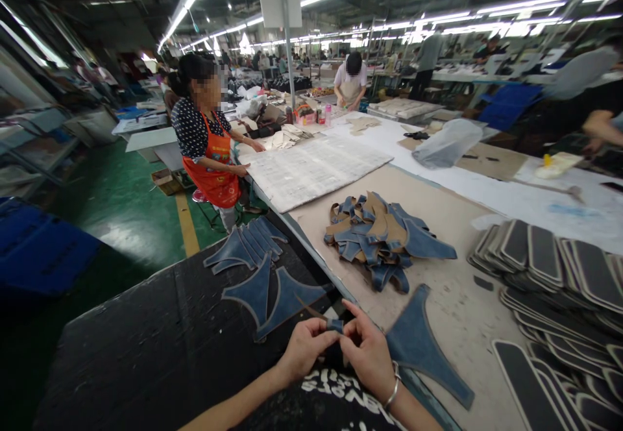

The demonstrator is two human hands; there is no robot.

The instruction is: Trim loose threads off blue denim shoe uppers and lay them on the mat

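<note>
My left hand [305, 348] and my right hand [367, 352] meet at the table edge, fingers pinched on a small blue leather piece [335, 325]. Its brown underside shows in a thin tail, and my fingers hide part of it. On the black table [141, 340] just beyond lie two curved blue leather cutouts [292, 298]. Farther off is a fanned row of similar pieces [243, 246]. To the right of my right hand, another blue cutout [428, 346] rests on the beige tabletop. Behind it rises a tangled heap of blue and brown leather pieces [382, 233].
Stacks of dark, light-edged panels [555, 256] fill the right side. A whitish board [316, 165] lies farther back, with a co-worker in an orange apron [214, 158] touching its edge. Another person [350, 84] works beyond. Blue crates [39, 246] stand at left.
</note>
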